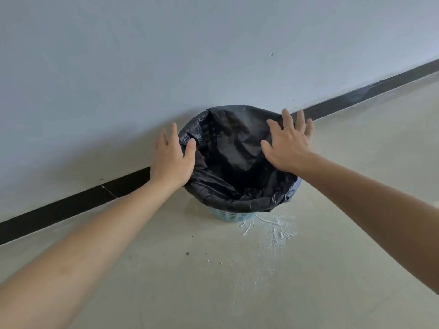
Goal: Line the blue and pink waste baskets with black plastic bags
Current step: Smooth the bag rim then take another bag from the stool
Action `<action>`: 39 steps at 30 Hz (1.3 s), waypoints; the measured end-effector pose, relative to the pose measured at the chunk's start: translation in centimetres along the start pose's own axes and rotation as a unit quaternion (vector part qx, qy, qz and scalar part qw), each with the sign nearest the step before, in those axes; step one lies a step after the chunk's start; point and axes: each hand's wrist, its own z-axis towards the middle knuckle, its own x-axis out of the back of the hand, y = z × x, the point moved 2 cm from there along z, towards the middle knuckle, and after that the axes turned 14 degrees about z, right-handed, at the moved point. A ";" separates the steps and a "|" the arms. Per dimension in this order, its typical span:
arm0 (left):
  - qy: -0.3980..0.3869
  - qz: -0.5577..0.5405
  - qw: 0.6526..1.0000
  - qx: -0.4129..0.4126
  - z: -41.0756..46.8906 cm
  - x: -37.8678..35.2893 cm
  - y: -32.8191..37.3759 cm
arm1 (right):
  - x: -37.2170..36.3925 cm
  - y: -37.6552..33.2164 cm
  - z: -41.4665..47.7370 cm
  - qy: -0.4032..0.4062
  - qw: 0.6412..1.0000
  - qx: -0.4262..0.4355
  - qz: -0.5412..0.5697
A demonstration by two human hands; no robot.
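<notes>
The fingers (286,119) of the right hand (286,144) are spread wide and flat, palm down, lying over the right far part of the black plastic bag (234,162) where it folds over the basket's rim; they grip nothing, and whether the palm presses the plastic or hovers just above it cannot be told. The left hand (172,157) is likewise open, its fingers extended along the outer left side of the bag, with the thumb resting against the folded edge of plastic, no pinch being visible. The bag lies between the two hands, its mouth stretched open and turned down over the rim, its crumpled interior sagging into the blue waste basket (231,216), of which only a perforated strip shows below the plastic on the near side. The basket stands upright on the pale floor (166,281), close against the wall (142,55) and its dark skirting strip (71,206). White powdery smears (273,230) mark the floor just beside the basket's base.
</notes>
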 end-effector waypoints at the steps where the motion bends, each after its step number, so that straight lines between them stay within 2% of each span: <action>1: 0.039 0.018 0.999 -0.028 -0.2 1.1 0.4 | 0.3 -0.4 -0.1 0.027 0.999 0.028 0.000; 3: 0.107 0.045 0.989 -0.094 -0.2 3.8 1.3 | 1.5 -1.6 -0.2 0.072 0.994 0.084 -0.003; 5: 0.147 0.100 0.974 -0.138 0.0 6.9 2.3 | 3.5 -3.4 -0.3 0.077 0.992 0.104 0.001; 9: 0.140 0.210 0.953 -0.169 0.7 15.6 5.4 | 11.0 -8.3 0.0 0.057 0.989 0.135 0.016; 14: 0.157 0.247 0.940 -0.176 1.6 31.5 10.0 | 27.5 -15.2 1.2 0.100 0.976 0.182 0.057; 17: 0.164 0.257 0.938 -0.167 2.2 42.0 12.5 | 37.8 -19.2 1.5 0.116 0.969 0.213 0.044; 26: 0.228 0.292 0.923 -0.106 0.2 78.9 20.1 | 70.4 -34.3 1.3 0.148 0.941 0.300 0.050; 29: 0.262 0.312 0.911 -0.068 -2.6 88.4 20.2 | 77.9 -40.6 1.2 0.162 0.921 0.346 0.076; 32: 0.306 0.305 0.902 0.009 -7.8 93.9 18.5 | 81.4 -47.1 0.2 0.170 0.890 0.410 0.110; 36: 0.339 0.305 0.874 0.168 -18.6 95.6 14.4 | 80.5 -55.8 -4.2 0.123 0.831 0.502 0.203; 39: 0.337 0.326 0.839 0.276 -28.1 96.8 11.9 | 78.3 -62.8 -10.8 0.064 0.772 0.588 0.233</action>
